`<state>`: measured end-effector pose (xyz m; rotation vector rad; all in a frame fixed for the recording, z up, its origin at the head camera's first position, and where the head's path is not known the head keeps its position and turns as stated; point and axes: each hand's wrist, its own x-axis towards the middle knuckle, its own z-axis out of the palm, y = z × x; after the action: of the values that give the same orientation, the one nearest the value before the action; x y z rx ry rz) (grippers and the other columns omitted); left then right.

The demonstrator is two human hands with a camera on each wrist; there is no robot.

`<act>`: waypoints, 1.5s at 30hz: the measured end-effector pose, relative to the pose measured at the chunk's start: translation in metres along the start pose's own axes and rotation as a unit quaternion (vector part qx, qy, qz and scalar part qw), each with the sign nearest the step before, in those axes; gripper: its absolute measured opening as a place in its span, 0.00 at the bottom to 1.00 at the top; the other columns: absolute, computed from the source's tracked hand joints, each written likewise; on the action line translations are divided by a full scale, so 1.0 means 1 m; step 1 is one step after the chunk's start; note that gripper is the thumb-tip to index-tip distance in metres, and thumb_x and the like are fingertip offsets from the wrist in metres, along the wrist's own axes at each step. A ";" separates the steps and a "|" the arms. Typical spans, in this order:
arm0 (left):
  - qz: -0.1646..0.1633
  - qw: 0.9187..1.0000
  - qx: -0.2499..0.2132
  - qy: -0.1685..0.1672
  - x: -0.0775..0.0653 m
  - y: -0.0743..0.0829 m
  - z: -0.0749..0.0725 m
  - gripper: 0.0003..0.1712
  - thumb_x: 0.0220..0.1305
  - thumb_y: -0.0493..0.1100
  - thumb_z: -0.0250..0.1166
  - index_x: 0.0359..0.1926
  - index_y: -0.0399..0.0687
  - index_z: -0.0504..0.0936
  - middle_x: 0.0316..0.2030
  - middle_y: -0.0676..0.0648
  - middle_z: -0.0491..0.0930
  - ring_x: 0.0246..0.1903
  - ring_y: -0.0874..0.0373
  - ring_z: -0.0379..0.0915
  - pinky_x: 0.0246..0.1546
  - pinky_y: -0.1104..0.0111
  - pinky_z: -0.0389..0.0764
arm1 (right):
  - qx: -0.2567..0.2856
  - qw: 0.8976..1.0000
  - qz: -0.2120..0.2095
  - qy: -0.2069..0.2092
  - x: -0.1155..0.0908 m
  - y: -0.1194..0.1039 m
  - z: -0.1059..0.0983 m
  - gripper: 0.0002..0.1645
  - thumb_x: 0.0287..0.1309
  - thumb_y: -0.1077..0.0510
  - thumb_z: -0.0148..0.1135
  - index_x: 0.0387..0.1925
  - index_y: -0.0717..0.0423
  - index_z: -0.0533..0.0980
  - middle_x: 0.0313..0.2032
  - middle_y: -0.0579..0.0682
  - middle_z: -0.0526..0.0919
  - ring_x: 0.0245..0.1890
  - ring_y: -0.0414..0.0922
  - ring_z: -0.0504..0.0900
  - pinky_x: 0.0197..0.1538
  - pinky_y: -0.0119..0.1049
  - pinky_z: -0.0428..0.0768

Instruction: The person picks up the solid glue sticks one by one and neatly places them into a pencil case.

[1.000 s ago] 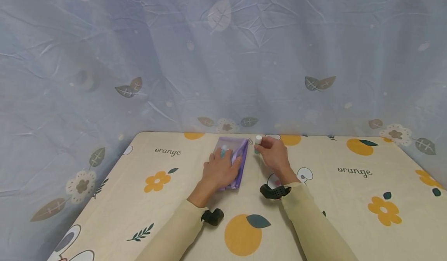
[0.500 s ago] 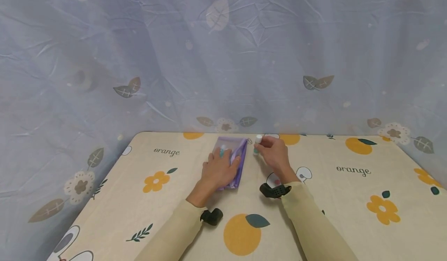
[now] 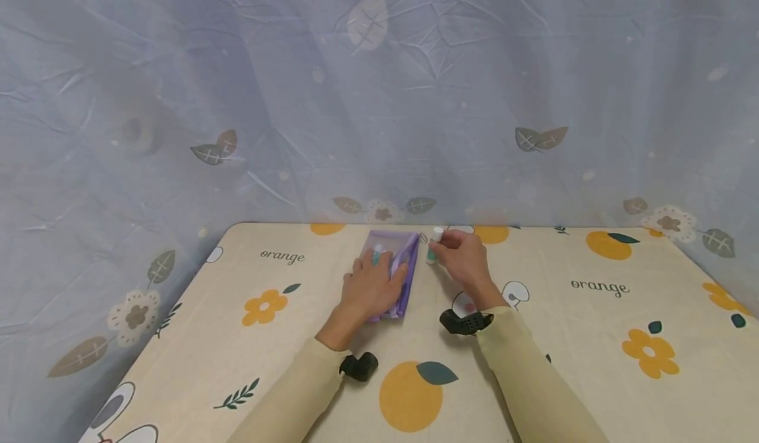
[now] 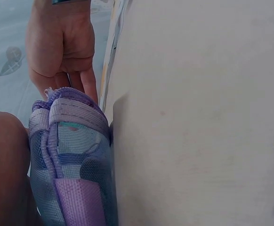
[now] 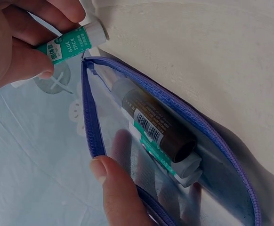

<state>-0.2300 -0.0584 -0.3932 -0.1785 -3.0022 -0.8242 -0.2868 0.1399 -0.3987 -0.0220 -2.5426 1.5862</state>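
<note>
A green and white glue stick is pinched between the thumb and fingers of my right hand. It stands tilted just right of a purple see-through zip pouch. My left hand lies over this pouch and grips its zipped edge, the thumb on the zipper and the fingers showing through the clear wall. The zipper gapes. Inside lie a dark brown tube with a barcode and green and white glue sticks. In the left wrist view, the end of the pouch faces me.
A cream tablecloth printed with oranges and flowers covers the table. Behind its far edge hangs a blue-grey patterned curtain. A small loop sticks out at the pouch's far right corner. Black wrist cameras sit on both wrists.
The lower end of the glue stick in my right hand has swung slightly left, toward the pouch. The left hand keeps its place on the pouch.
</note>
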 end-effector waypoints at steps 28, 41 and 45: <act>0.002 1.000 -0.001 0.009 0.001 -0.001 0.003 0.39 0.82 0.65 0.45 0.80 0.47 0.66 0.81 0.32 0.58 0.78 0.29 0.56 0.71 0.30 0.63 | 0.102 0.993 0.039 -0.054 -0.004 -0.009 0.013 0.21 0.72 0.56 0.67 0.60 0.65 0.81 0.52 0.64 0.90 0.44 0.51 0.94 0.49 0.38 0.90; -0.001 1.000 -0.002 0.009 0.001 0.000 0.002 0.39 0.82 0.65 0.44 0.80 0.47 0.65 0.81 0.31 0.56 0.79 0.30 0.55 0.72 0.31 0.63 | 0.121 0.989 0.068 -0.056 -0.010 -0.014 0.026 0.22 0.72 0.58 0.67 0.59 0.70 0.80 0.53 0.67 0.88 0.40 0.46 0.93 0.51 0.41 0.90; -0.002 1.000 -0.001 0.009 0.001 0.000 0.002 0.39 0.82 0.65 0.44 0.80 0.47 0.65 0.82 0.31 0.56 0.79 0.30 0.54 0.72 0.31 0.62 | 0.127 0.987 0.076 -0.057 -0.011 -0.014 0.029 0.22 0.71 0.58 0.67 0.59 0.70 0.80 0.54 0.66 0.87 0.39 0.43 0.92 0.49 0.37 0.90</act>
<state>-0.2305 -0.0578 -0.3947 -0.1655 -2.9861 -0.8251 -0.2786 0.1070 -0.3996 -0.1014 -2.4502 2.0147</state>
